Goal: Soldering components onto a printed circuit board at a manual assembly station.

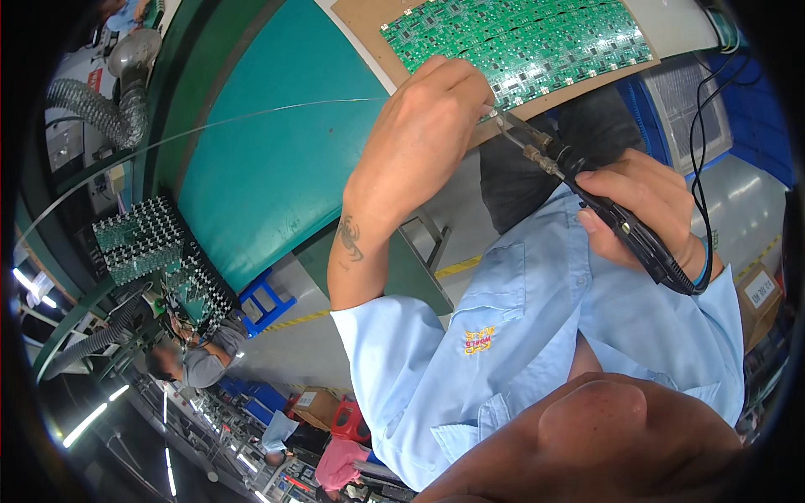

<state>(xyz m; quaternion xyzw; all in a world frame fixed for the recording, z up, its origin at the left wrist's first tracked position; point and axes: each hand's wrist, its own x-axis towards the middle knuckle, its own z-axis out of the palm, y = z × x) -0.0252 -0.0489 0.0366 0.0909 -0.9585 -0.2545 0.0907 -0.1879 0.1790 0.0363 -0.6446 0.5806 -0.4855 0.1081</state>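
Head view: a green panel of circuit boards [520,38] is seen lying on brown card at the worktop's near edge. A black soldering iron [620,222] is gripped by the right hand [646,205], fingers curled tight around it. A thin solder wire [251,117] is pinched in the left hand [428,126], fingertips pressed together at the panel's edge.

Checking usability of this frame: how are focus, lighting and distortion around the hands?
Head view: left hand, right hand gripping the black soldering iron, and green circuit-board panel are sharp, evenly lit; fisheye bends the teal table edge; dark rim vignette.
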